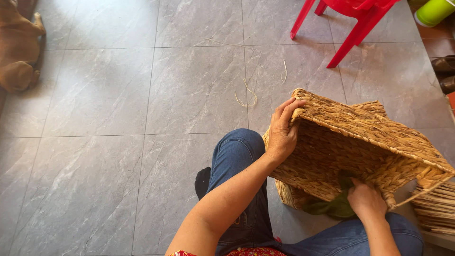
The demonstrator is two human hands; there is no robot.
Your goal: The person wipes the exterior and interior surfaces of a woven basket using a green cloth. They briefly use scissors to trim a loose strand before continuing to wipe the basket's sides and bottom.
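One item: woven rectangular basket [360,142], tipped on our lap.
Handling: we judge it light, stiff; grip the rim.
Left hand [282,130]: closed over rim corner.
Right hand [365,199]: pinching green cloth [334,206] inside.

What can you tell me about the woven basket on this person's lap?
The woven basket is rectangular, plaited from tan, straw-like fibre with a thick braided rim. It lies tipped on its side across the knees. The left hand grips one corner of the rim; the right hand presses a green cloth at its lower edge.
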